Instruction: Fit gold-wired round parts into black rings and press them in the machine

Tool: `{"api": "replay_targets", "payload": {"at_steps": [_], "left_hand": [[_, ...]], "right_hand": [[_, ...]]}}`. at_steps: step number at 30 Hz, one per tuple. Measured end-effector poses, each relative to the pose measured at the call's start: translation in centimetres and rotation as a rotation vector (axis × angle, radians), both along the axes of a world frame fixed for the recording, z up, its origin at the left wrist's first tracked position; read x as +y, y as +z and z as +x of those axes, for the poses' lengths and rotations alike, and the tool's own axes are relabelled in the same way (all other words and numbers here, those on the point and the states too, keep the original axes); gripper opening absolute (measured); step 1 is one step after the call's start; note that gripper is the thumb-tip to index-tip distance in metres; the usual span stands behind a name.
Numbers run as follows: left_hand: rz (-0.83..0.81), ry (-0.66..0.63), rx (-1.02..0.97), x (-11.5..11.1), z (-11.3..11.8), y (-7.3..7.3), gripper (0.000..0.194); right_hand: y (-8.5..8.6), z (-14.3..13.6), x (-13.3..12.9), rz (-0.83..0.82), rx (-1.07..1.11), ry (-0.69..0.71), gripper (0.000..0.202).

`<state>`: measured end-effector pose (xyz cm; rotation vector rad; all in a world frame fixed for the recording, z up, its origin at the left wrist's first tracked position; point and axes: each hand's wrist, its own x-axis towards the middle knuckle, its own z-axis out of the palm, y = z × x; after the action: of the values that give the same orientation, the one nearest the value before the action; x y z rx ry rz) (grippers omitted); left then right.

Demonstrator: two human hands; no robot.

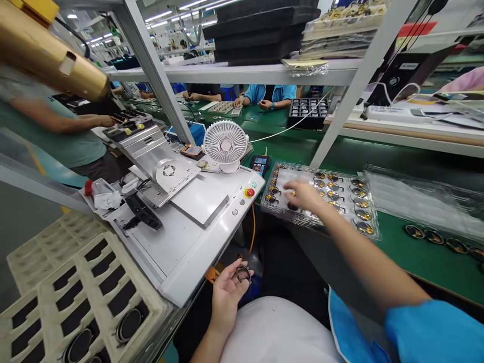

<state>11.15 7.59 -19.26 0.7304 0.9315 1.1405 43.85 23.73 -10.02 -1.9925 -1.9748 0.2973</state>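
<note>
My left hand (227,290) rests low above my lap, palm up, with a small dark ring-shaped part (244,273) held at its fingertips. My right hand (304,195) reaches forward over a clear plastic tray (374,229) on the green bench. Its fingers touch the tray's left-middle pockets, among several round gold-and-black parts (335,194). Whether the right hand has one of them pinched is hidden by the fingers.
A white machine (196,237) with a red button (249,192) stands to the left, a small white fan (226,144) behind it. Cream foam trays (75,297) lie at lower left. More clear trays (423,199) sit to the right. Other people work nearby.
</note>
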Motion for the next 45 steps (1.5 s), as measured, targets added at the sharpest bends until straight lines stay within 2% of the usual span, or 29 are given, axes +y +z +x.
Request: {"api": "replay_targets", "payload": {"at_steps": [2, 5, 7, 11, 17, 19, 21, 25, 27, 31, 33, 35, 36, 38, 42, 45], "left_hand": [[-0.001, 0.004, 0.012, -0.1, -0.3, 0.0, 0.05], [0.016, 0.005, 0.013, -0.2, -0.3, 0.1, 0.048], [0.029, -0.007, 0.014, -0.2, -0.1, 0.3, 0.048], [0.034, -0.033, 0.01, -0.2, 0.0, 0.6, 0.046], [-0.014, -0.027, 0.024, -0.3, -0.4, 0.9, 0.045], [-0.02, -0.042, 0.016, -0.3, -0.5, 1.2, 0.045], [-0.007, -0.073, -0.003, -0.3, -0.4, 1.9, 0.047], [0.06, -0.183, -0.083, 0.3, 0.0, 3.9, 0.061], [0.077, -0.229, -0.123, 0.7, 0.0, 4.8, 0.071], [0.056, -0.29, -0.137, 1.0, -0.8, 5.5, 0.082], [0.036, -0.301, -0.11, 0.9, -1.4, 5.2, 0.083], [0.023, -0.253, -0.071, 0.7, -1.9, 4.8, 0.086], [0.021, -0.21, -0.05, 0.6, -2.1, 4.7, 0.088], [0.031, -0.132, -0.008, 0.4, -2.4, 4.6, 0.094], [0.076, -0.11, 0.051, 0.0, -2.7, 5.2, 0.108], [0.117, -0.109, 0.093, -0.7, -2.9, 5.6, 0.112]], "right_hand": [[0.9, 3.0, 2.3, -0.044, -0.095, -0.067, 0.012], [0.8, 5.0, 3.8, -0.12, -0.196, -0.063, 0.015], [0.3, 5.1, 3.9, -0.137, -0.231, -0.038, 0.019], [-0.4, 4.7, 3.5, -0.083, -0.226, -0.011, 0.01], [-0.2, 4.6, 2.5, 0.061, -0.055, -0.073, 0.014], [-0.1, 3.5, 1.5, 0.08, 0.014, -0.071, 0.022], [-0.3, 1.4, -0.3, 0.059, 0.156, 0.008, 0.026], [-0.8, -5.1, -5.1, 0.01, 0.735, 0.389, 0.021], [-1.0, -8.2, -7.4, 0.015, 0.893, 0.524, 0.018], [-1.0, -11.8, -9.9, 0.096, 0.802, 0.701, 0.015], [-0.7, -12.3, -10.1, 0.1, 0.687, 0.789, 0.017], [-0.3, -12.6, -9.4, 0.071, 0.602, 0.834, 0.015], [-0.1, -12.8, -8.7, 0.063, 0.59, 0.822, 0.013], [0.4, -13.4, -6.5, 0.041, 0.649, 0.704, 0.012], [1.7, -15.6, 0.0, -0.157, 0.95, 0.24, 0.016], [2.5, -17.1, 4.1, -0.259, 1.046, 0.023, 0.02]]}}
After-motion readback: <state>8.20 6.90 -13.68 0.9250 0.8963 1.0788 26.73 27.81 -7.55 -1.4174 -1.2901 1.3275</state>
